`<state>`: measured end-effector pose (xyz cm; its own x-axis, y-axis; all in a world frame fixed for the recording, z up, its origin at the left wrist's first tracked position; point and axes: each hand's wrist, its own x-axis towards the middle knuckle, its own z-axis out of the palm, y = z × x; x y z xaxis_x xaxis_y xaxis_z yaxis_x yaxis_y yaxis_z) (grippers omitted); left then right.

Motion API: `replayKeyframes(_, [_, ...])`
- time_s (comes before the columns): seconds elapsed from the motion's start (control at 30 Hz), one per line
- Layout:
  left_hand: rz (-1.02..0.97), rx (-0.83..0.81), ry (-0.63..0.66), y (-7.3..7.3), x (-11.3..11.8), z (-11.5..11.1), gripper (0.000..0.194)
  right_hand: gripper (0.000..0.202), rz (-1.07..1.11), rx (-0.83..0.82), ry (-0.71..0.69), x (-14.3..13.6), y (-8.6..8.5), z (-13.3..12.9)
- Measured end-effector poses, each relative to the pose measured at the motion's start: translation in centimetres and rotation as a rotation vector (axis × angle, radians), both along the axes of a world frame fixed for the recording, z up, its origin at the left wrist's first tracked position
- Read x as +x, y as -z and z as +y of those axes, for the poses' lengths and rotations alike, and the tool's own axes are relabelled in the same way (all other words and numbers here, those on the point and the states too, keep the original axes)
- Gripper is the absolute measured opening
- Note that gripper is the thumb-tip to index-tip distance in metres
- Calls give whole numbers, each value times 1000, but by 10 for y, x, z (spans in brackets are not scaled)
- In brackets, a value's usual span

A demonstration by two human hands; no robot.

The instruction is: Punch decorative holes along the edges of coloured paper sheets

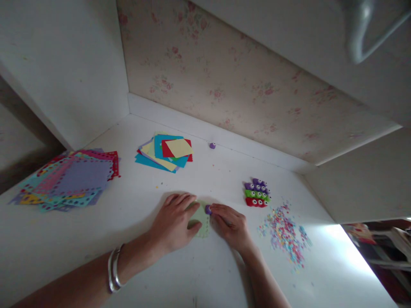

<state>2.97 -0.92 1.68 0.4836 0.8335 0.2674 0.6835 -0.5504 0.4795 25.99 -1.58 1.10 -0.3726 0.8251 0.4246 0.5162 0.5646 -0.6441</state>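
A light green sheet of paper (203,230) with small punched holes along its right and lower edges lies on the white table. My left hand (176,220) rests on its left part, fingers apart, palm down. At the upper right edge of the sheet sits a small purple paper punch (208,209). The fingers of my right hand (231,224) are closed on this punch. Part of the sheet is hidden under my left hand.
Punched coloured sheets (80,177) are piled at the left. Plain coloured cards (178,148) lie at the back. Another purple punch (212,146) stands near the wall. On the right are several purple, green and red punches (257,193) in rows, and scattered confetti (285,233).
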Motion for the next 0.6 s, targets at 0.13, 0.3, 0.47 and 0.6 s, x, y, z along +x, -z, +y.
replayKeyframes(0.13, [10,-9,-2,0,0,0,38,26,-99,30,-10,1,-6,0])
replayKeyframes(0.3, [13,-3,8,0,0,1,38,23,-283,76,80,-6,-12,1])
replayKeyframes(0.47, [7,13,-3,0,0,0,37,21,-331,150,128,-17,-11,1])
replayKeyframes(0.6, [11,33,-1,1,0,0,37,16,-201,198,183,-19,-5,-2])
